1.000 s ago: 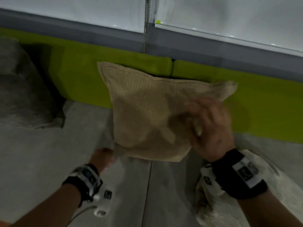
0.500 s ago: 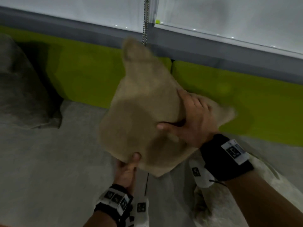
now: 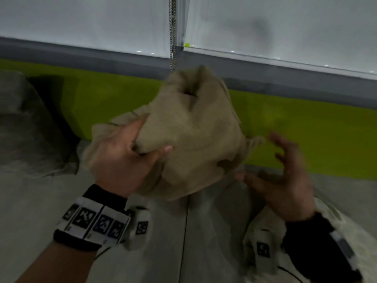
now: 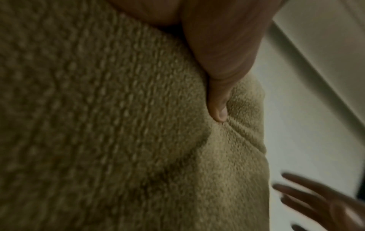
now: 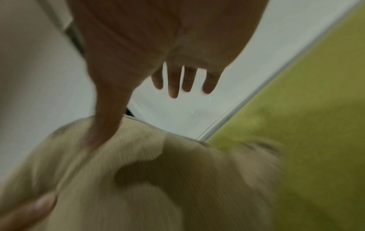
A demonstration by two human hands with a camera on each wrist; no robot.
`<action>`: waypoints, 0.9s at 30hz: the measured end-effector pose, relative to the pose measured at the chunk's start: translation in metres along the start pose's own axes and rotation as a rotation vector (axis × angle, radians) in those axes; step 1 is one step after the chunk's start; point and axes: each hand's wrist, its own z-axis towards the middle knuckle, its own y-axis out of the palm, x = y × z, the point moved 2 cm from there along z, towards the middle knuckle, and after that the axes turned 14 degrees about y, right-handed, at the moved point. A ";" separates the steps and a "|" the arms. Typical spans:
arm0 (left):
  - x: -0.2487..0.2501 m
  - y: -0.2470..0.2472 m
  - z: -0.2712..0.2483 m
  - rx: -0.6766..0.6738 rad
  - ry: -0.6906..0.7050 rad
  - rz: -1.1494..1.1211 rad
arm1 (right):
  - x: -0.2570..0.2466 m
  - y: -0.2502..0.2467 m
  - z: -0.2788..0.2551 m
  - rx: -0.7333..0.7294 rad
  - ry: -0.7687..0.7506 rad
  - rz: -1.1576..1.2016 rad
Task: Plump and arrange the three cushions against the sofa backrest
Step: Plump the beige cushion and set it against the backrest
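A tan woven cushion (image 3: 193, 139) is off the seat, bunched up in front of the green backrest (image 3: 316, 135). My left hand (image 3: 140, 146) grips its left side, and the thumb (image 4: 217, 107) digs into the fabric (image 4: 118, 125). My right hand (image 3: 279, 170) is open with spread fingers (image 5: 175, 82), just to the right of the cushion (image 5: 158, 179); its thumb lies by the cushion's edge. A grey cushion (image 3: 26, 123) leans at the far left. A cream cushion (image 3: 263, 227) lies on the seat under my right wrist.
The grey sofa seat (image 3: 142, 242) spreads below, with a seam running down its middle. Behind the backrest are a grey ledge (image 3: 122, 58), white blinds and a hanging bead chain (image 3: 172, 33). In the right wrist view the backrest (image 5: 306, 125) fills the right side.
The tan cushion has been turned and lifted. My left hand moved up from its bottom edge to grip its left side. My right hand let go and swung off to the right.
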 end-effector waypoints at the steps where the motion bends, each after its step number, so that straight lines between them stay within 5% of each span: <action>1: 0.005 0.003 0.005 -0.019 0.158 -0.011 | -0.001 0.001 0.009 -0.067 0.027 0.045; 5: 0.028 0.008 0.018 -0.206 0.470 -0.115 | -0.004 0.034 0.023 -0.431 0.207 0.254; 9: 0.024 0.019 0.026 -0.366 0.478 -0.165 | 0.026 0.047 0.003 -0.314 0.481 0.382; 11: 0.013 0.024 0.019 -0.235 0.353 -0.201 | 0.042 0.055 -0.010 -0.266 0.617 0.498; 13: -0.010 0.028 0.002 -0.089 -0.064 -0.273 | 0.053 0.058 -0.019 -0.244 0.700 0.613; 15: -0.033 0.039 -0.023 -0.181 -0.597 -0.454 | 0.059 0.056 -0.024 -0.241 0.751 0.723; 16: -0.042 0.046 -0.036 -0.292 -0.731 -0.557 | 0.063 0.054 -0.024 -0.242 0.779 0.735; 18: -0.053 0.062 -0.053 -0.415 -0.768 -0.757 | 0.070 0.052 -0.021 -0.288 0.820 0.725; 20: -0.056 0.073 -0.057 -0.398 -0.700 -0.857 | 0.066 0.051 -0.012 -0.346 0.800 0.677; 27: -0.059 0.096 -0.070 -0.505 -0.673 -0.764 | 0.038 0.057 0.004 -0.331 0.696 0.577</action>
